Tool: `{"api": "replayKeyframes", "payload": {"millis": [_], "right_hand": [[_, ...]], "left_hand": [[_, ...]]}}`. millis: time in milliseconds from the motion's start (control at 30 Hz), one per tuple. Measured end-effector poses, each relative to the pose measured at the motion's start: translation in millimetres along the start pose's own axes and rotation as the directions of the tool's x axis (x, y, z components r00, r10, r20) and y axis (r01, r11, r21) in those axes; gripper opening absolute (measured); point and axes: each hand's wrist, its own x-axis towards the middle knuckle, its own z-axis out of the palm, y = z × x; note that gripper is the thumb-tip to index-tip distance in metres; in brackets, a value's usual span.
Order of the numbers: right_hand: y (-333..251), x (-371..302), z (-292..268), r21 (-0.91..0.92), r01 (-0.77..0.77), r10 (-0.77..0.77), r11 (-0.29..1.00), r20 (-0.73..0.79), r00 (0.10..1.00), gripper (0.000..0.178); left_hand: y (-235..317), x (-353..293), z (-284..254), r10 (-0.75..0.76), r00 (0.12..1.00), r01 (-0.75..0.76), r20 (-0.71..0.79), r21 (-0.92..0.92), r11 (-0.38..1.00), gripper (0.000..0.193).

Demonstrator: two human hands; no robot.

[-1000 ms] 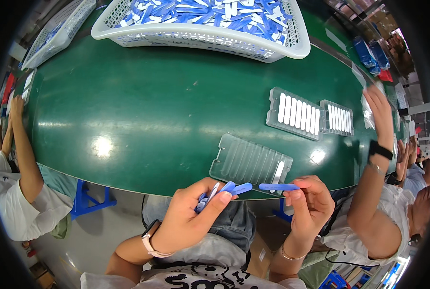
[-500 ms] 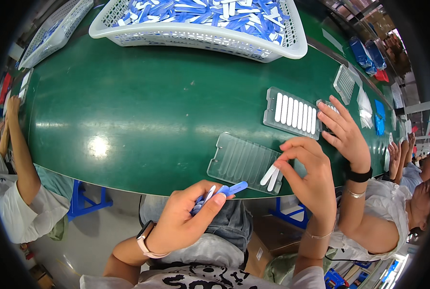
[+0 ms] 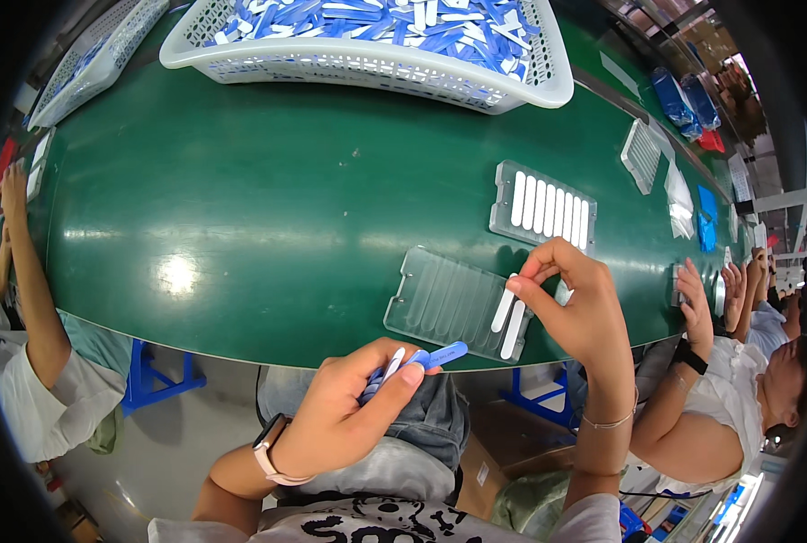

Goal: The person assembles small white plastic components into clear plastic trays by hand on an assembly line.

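Observation:
My left hand (image 3: 340, 407) is closed around a small bunch of flat, round-ended strips (image 3: 446, 353), blue with some white, just off the table's near edge. With thumb and fingers, my right hand (image 3: 584, 312) pinches the upper end of a white strip (image 3: 504, 308). That strip is above the right part of a clear slotted tray (image 3: 405, 314). Beside it, a second white strip (image 3: 514, 331) lies at the tray's right end. The tray's other visible slots hold no strips. Farther back is another clear tray (image 3: 502, 215) with a row of several white strips.
A white perforated basket (image 3: 358, 68) heaped with blue and white strips stands at the far side of the green table (image 3: 213, 181). Another basket (image 3: 96, 68) is at far left. Co-workers' hands (image 3: 693, 308) are at right and left. A pale slotted tray (image 3: 640, 156) lies far right.
My right hand has shifted slightly, and the two white strips now stand farther apart, one lying at the tray's end. The co-worker's hand on the right has drawn away from the filled tray.

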Motion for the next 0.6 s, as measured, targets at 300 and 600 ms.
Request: {"api": "replayKeyframes", "payload": {"millis": [300,600], "right_hand": [[-3,-8,-4,-0.055,0.008,-0.004,0.998,0.067,0.998,0.021],[0,-14,-14,-0.064,0.069,-0.059,0.996,0.147,0.987,0.030]], "left_hand": [[0,-4,4,-0.027,0.999,0.027,0.024,-0.002,1.000,0.016],[0,-6,5,-0.025,0.999,0.025,0.029,-0.001,1.000,0.018]]}}
